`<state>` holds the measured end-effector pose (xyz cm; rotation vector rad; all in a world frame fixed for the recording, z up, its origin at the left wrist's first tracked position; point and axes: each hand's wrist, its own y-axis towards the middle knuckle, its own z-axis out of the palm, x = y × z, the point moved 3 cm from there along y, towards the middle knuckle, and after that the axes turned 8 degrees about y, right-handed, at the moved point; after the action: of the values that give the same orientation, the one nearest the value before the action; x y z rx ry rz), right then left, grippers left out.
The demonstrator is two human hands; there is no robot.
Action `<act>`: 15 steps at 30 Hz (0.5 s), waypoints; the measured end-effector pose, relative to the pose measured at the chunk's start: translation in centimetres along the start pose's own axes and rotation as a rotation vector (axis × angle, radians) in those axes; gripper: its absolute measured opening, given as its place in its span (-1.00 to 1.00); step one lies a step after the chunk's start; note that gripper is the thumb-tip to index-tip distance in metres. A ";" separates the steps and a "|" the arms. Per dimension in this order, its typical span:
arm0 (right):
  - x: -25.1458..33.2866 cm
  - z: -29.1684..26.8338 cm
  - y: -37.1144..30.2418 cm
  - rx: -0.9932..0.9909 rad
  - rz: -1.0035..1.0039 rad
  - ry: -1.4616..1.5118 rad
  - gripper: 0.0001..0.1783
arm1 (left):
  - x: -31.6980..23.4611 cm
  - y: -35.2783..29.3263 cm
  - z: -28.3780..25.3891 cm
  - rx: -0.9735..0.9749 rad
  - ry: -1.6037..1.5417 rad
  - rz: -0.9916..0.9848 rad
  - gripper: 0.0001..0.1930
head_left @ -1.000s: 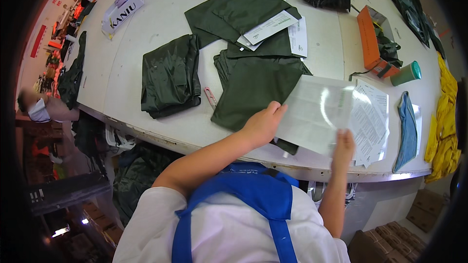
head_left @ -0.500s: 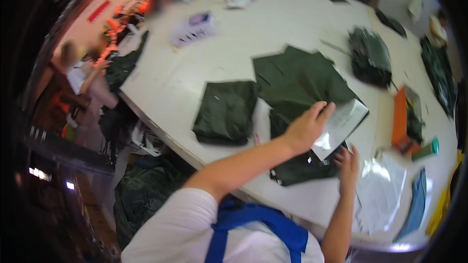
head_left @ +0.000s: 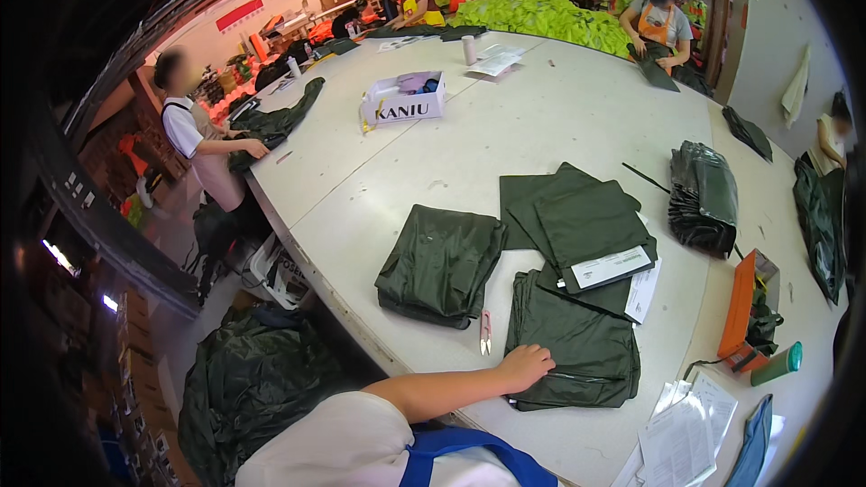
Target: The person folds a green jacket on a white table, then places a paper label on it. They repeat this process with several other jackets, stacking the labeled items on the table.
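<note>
Probably soft, light and slippery, the cloth (head_left: 586, 347) lies by the near edge of the table (head_left: 361, 171), best held by its folds; the left hand (head_left: 528, 367) rests on it, whether pinching I cannot tell.

- The left hand (head_left: 528, 368) rests on a folded dark green garment (head_left: 591, 365) near the front edge of the white surface (head_left: 343, 180).
- Red-handled snips (head_left: 486, 326) lie between that garment and a folded, shinier green pile (head_left: 440, 261).
- Just beyond, flat green pieces (head_left: 595, 225) overlap, a white card (head_left: 609, 268) among them.
- To the right sit an orange box (head_left: 738, 311), a green-lidded bottle (head_left: 776, 366) and loose papers (head_left: 681, 437).
- Farther back stands a white box (head_left: 403, 106).
- A co-worker (head_left: 203, 131) stands at the far left beside dark green cloth (head_left: 280, 122).
</note>
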<state>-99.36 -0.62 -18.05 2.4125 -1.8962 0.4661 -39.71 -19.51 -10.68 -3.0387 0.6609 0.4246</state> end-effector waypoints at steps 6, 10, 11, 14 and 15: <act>-3.6 2.8 5.9 -0.132 -0.669 -0.453 -0.50 | 0.6 1.5 0.2 0.014 -0.137 0.024 -0.81; 4.6 -4.9 -4.0 -0.232 -0.432 -0.107 -0.56 | 1.1 1.2 -0.7 0.028 -0.055 -0.056 -0.84; 4.6 -6.7 -4.4 -0.196 -0.429 0.182 -0.54 | -0.3 1.8 -1.8 0.009 -0.079 -0.047 -0.84; 6.2 -10.0 -6.6 0.050 -0.048 1.237 -0.48 | -4.5 1.4 -8.0 0.473 -0.399 -0.279 -0.74; 7.7 -11.2 -9.4 0.120 -0.021 1.321 -0.55 | -4.7 0.0 -6.4 0.376 -0.265 0.036 -0.71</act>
<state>-91.09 -3.09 -3.97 1.3673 -1.1771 1.6297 -42.13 -17.96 -3.24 -2.5640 0.6887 0.6122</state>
